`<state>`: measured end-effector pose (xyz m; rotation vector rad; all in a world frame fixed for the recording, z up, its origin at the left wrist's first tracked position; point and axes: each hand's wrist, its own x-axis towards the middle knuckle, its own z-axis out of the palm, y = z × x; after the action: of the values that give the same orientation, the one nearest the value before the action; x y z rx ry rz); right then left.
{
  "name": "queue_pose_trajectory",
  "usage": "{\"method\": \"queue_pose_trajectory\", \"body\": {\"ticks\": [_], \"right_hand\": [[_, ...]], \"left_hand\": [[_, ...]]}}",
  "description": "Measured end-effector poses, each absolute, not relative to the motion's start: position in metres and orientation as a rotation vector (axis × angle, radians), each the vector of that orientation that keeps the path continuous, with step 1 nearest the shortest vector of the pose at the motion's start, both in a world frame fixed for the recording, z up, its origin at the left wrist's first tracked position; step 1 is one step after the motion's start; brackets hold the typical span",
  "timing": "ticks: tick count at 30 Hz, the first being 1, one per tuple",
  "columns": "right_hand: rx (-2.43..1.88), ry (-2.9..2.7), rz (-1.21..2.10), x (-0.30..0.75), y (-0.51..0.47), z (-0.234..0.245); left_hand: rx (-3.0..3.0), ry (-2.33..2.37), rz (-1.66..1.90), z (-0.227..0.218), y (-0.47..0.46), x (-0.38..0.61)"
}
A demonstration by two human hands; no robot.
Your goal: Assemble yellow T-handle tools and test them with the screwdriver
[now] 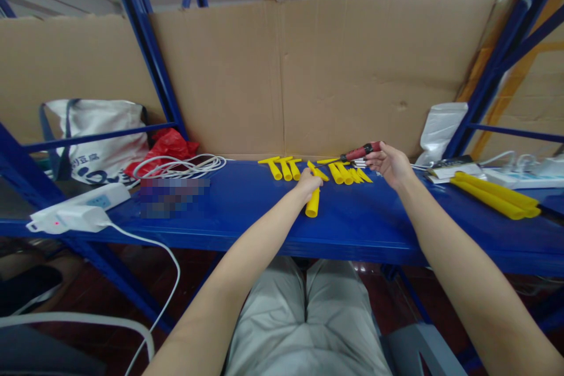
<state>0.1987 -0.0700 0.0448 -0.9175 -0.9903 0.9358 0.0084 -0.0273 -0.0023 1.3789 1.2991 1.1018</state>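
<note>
My left hand [307, 183] is closed around a yellow T-shaped plastic piece [312, 204], its round tube end pointing toward me. In my right hand [390, 164] is a screwdriver [362, 151] with a dark red and black handle, gripped at the rear end. Its thin shaft points left, toward the top of the piece in my left hand; whether the tip touches it I cannot tell. Left of that hand lie similar yellow T-shaped pieces [276, 170]. More yellow pieces [348, 175] lie between my two hands, beneath the screwdriver.
Two long yellow tubes [493, 195] lie at the right, near a white power strip [524, 177]. On the left are another power strip [81, 208], coiled white cable [189, 165], a red bag [165, 150] and a cloth bag [101, 141]. Cardboard [330, 76] backs the blue shelf [247, 220].
</note>
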Motion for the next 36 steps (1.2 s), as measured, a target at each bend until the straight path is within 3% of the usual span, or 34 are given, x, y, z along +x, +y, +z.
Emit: {"method": "queue_pose_trajectory", "body": {"ticks": [25,36], "right_hand": [[-0.927,-0.848,0.671,0.21,-0.053,0.034],[-1.235,-0.84,0.83,0.205,-0.053,0.029]], "left_hand": [[1.332,1.271,1.15,-0.004,-0.024,0.008],[1.324,1.209,1.227,0.002,-0.022,0.006]]}}
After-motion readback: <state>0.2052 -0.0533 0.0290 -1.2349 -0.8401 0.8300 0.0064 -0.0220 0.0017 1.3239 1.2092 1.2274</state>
